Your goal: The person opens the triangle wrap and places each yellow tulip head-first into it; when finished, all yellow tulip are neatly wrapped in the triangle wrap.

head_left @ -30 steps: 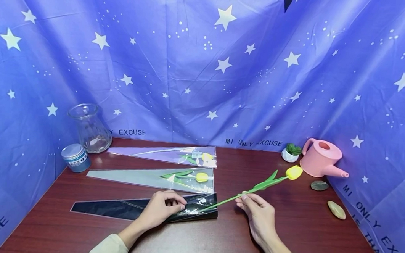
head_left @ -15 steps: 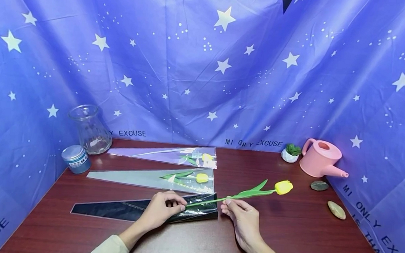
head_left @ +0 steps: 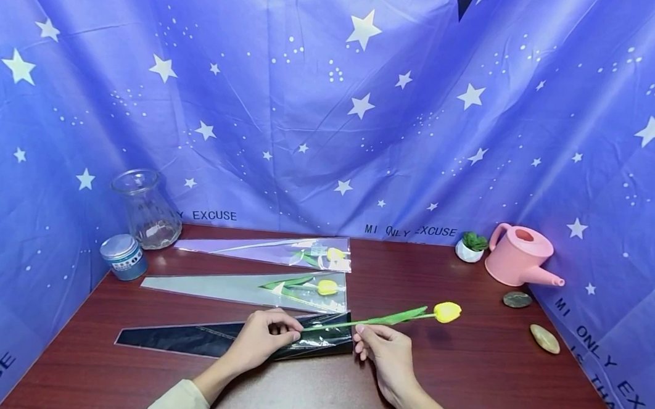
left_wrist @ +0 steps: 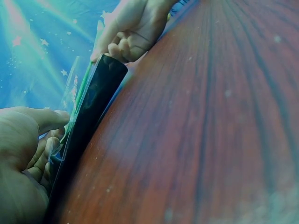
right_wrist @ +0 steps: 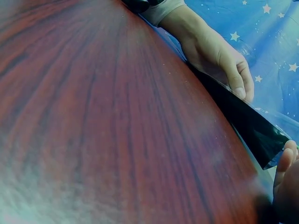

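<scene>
In the head view my right hand [head_left: 387, 359] pinches the green stem of a yellow tulip [head_left: 447, 312] between thumb and fingers, just right of the mouth of a black flower sleeve [head_left: 176, 335]. The tulip's lower stem lies inside that sleeve, while leaf and bloom stick out to the right. My left hand [head_left: 265, 340] pinches the sleeve's clear front film near its middle. In the left wrist view thumb and fingers grip this film, and the black sleeve [left_wrist: 96, 98] stands slightly bulged. The stem's lower end is hidden.
Behind lie a grey-white sleeve [head_left: 201, 287] and a purple sleeve [head_left: 236, 246], each with a yellow tulip inside. A glass vase [head_left: 154, 214] and blue jar [head_left: 123, 257] stand left. On the right are a pink watering can [head_left: 516, 257], small potted plant [head_left: 470, 248] and two stones [head_left: 544, 339].
My right hand has moved left and slightly nearer with the tulip, sliding its stem deeper into the black sleeve. The bloom is lower and further left. My left hand stays in place.
</scene>
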A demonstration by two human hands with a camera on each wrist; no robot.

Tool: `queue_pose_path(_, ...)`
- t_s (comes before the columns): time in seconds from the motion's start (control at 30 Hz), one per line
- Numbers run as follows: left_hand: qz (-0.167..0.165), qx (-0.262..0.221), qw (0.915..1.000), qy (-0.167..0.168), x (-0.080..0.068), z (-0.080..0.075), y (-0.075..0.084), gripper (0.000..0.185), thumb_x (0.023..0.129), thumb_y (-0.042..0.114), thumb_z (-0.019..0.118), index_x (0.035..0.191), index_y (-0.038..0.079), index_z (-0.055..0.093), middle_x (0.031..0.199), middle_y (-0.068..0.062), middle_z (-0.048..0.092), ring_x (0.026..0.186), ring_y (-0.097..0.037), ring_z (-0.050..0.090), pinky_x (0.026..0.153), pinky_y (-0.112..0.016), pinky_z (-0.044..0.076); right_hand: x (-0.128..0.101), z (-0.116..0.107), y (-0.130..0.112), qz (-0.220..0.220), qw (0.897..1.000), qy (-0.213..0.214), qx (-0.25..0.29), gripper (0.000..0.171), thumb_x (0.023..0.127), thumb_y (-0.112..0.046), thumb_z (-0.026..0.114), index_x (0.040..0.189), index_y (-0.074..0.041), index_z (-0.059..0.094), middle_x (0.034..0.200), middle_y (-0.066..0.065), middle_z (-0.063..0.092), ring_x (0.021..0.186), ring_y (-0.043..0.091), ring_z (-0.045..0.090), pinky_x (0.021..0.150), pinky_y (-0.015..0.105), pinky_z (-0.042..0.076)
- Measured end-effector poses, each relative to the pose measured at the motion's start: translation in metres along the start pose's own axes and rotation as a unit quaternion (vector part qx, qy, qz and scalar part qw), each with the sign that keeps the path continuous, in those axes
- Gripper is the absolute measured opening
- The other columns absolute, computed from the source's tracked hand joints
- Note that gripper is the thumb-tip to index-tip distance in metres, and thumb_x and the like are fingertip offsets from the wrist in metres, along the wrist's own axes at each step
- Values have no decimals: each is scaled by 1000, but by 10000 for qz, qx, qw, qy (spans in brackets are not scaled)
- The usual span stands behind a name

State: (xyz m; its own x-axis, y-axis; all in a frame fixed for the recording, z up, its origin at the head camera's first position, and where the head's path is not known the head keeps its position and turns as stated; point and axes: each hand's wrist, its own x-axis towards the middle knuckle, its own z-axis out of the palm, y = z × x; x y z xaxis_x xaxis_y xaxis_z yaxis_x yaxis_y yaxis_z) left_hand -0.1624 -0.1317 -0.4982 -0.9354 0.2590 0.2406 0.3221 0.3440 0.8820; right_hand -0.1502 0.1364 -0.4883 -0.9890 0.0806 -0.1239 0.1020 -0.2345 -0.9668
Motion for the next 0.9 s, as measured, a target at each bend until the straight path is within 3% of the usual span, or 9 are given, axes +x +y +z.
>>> queue_pose_path(0.27, -63, 59, 10000, -15, 0, -1, 1, 9, 86, 18, 84, 94, 21, 82, 81, 3, 70, 67, -1, 56, 61, -19, 48, -4, -4, -6, -54, 9989, 45, -456, 20, 91, 4, 70, 105, 19, 70, 69, 6, 70, 55, 11, 62, 50, 21, 51)
queue_pose_path(0.4, -31, 57, 10000, -9, 0, 0, 1, 9, 87, 19, 83, 95, 22, 82, 81, 3, 70, 67, -1, 56, 60, -20, 48, 2, -20, -22, -494, 9968, -88, -615, 21, 92, 4, 70, 105, 20, 68, 72, 6, 72, 57, 11, 64, 52, 22, 54)
queue_pose_path(0.5, -24, 73, 10000, -14, 0, -1, 1, 9, 87, 21, 83, 95, 23, 81, 81, 4, 70, 67, -1, 55, 60, -20, 48, 12, -44, -43, -959, 9878, -257, -1200, 22, 93, 0, 72, 104, 18, 68, 72, 4, 72, 60, 9, 65, 56, 24, 55)
queue_pose_path(0.6, -6, 101, 9999, -27, 0, -1, 1, 8, 87, 21, 83, 95, 23, 81, 81, 3, 69, 67, -1, 55, 60, -20, 48, 24, -73, -63, -1436, 9647, -408, -2171, 21, 93, -7, 75, 104, 11, 72, 75, -3, 73, 67, 6, 66, 62, 24, 56)
queue_pose_path(0.8, -39, 170, 9998, -60, 1, -1, 0, 7, 87, 20, 83, 93, 24, 81, 80, 4, 69, 66, -1, 56, 60, -20, 49, 50, -127, -81, -2256, 8931, -852, -3797, 15, 92, -13, 78, 104, -4, 76, 95, -1, 77, 87, -1, 67, 74, 17, 54)
queue_pose_path(0.9, -109, 204, 9997, -78, 1, 1, -1, 8, 86, 20, 84, 92, 25, 81, 80, 5, 69, 66, -1, 56, 59, -21, 50, 61, -145, -76, -2285, 8751, -1151, -4108, 17, 91, -15, 79, 105, -6, 76, 100, 7, 77, 89, -1, 67, 75, 18, 54)
